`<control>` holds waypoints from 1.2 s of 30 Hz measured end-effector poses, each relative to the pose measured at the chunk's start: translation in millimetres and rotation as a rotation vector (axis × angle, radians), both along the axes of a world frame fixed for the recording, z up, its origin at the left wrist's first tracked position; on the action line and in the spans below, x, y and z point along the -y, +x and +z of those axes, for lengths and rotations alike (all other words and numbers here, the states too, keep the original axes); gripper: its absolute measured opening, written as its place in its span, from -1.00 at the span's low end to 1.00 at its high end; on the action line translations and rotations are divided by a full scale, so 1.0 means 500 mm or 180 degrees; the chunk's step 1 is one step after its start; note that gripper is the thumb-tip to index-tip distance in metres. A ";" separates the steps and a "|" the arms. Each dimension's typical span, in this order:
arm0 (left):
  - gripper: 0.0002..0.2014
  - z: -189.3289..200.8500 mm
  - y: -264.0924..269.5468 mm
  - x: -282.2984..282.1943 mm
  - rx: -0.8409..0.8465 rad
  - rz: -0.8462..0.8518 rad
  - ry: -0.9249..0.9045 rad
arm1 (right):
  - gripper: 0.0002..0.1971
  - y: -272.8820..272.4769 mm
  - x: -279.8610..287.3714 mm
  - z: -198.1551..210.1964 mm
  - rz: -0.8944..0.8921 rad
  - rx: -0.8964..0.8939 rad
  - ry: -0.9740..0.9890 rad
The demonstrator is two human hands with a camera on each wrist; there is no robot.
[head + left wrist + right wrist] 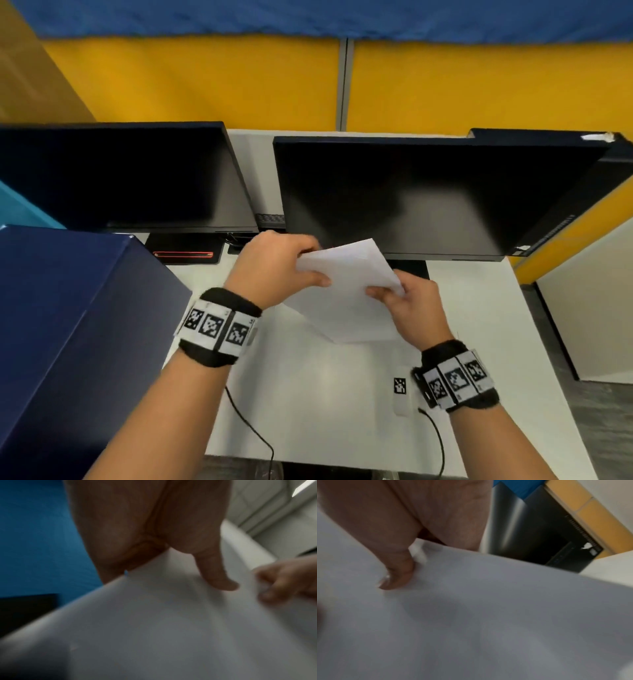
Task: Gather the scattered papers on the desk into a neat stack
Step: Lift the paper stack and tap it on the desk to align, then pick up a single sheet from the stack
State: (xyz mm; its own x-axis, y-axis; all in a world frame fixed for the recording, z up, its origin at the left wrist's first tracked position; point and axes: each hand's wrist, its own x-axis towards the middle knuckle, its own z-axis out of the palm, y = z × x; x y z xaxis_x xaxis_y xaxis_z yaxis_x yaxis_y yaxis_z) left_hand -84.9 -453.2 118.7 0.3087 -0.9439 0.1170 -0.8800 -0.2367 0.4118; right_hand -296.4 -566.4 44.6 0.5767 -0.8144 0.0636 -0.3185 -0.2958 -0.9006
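Note:
Both hands hold a bundle of white papers (pixel 346 291) above the white desk (pixel 325 394), in front of the right monitor. My left hand (pixel 284 267) grips the papers' upper left edge, thumb on top. My right hand (pixel 404 301) pinches their right edge. In the left wrist view the left thumb presses on the white papers (pixel 154 628), and the right hand (pixel 284 580) shows at the far edge. In the right wrist view the right thumb lies on the papers (pixel 488 615). How many sheets there are is not clear.
Two dark monitors (pixel 120 174) (pixel 428 198) stand at the back of the desk. A large dark blue box (pixel 68 325) fills the left side. A small white device with a black-and-white marker (pixel 400 394) lies near my right wrist. Thin black cables (pixel 253 428) cross the desk's front.

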 end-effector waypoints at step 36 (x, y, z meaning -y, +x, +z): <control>-0.75 -0.402 -0.050 -0.025 -0.2466 0.1331 -0.0326 | -0.96 -0.063 0.009 -0.231 -0.0390 -0.0438 0.1210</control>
State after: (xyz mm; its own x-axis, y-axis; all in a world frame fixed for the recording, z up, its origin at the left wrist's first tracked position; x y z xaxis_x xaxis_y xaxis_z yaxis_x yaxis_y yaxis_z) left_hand -110.0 -440.7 -82.1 0.6537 -0.7324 -0.1902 -0.1948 -0.4057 0.8930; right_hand -327.9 -571.1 -71.0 0.4563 -0.8282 -0.3254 -0.4556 0.0967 -0.8849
